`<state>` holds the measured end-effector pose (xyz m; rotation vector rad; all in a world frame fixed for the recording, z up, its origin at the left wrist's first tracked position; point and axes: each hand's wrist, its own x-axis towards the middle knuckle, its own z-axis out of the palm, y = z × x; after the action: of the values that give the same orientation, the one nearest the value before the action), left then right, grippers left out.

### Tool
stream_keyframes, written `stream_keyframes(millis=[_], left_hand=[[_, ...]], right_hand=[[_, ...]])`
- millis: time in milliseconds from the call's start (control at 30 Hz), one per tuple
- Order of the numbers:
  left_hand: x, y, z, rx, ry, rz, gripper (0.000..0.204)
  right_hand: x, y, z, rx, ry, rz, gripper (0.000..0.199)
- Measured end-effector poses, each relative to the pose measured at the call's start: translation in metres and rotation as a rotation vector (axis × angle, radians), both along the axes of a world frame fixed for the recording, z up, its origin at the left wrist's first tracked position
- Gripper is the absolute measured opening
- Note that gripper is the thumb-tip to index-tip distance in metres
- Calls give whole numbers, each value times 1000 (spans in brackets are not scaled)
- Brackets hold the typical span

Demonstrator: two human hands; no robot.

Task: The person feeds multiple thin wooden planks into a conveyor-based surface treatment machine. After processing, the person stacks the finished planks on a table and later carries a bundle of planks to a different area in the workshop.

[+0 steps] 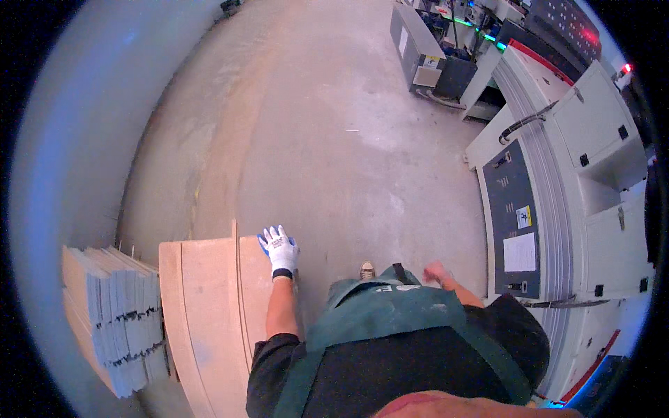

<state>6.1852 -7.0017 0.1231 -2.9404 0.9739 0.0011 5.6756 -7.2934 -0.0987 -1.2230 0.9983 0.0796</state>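
My left hand, in a white and blue work glove, lies at the far right corner of a stack of tan wood boards. Its fingers are spread and stretched past the boards' edge, and nothing shows in its grasp. A narrow wooden strip runs lengthwise along the top of the boards, left of the glove. On the other side, my right hand is bare and hangs beside my green apron, apart from any object. Blur hides how its fingers are held.
Left of the boards stand several panels on edge, with pale, dark-marked sides, near a wall. A long white and grey machine lines the right. Farther off is a grey cabinet with a cable. Concrete floor stretches ahead.
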Motion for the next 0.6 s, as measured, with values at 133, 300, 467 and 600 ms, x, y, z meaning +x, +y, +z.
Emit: stream_keyframes(millis=[133,300,467,600], left_hand=[[80,-96,-2,-11,7,-27,59],[180,-216,-8,-76,18,-59,60],[294,-341,-1,-145,-3,-82,58],[362,-429,9,-54,48,-55,59]], right_hand=[[183,-104,68,-84,138,-21,20],[352,-239,76,-305,207,222,15],[438,-341,56,-641,281,725,11],[447,-405,73,-102,167,240,13]])
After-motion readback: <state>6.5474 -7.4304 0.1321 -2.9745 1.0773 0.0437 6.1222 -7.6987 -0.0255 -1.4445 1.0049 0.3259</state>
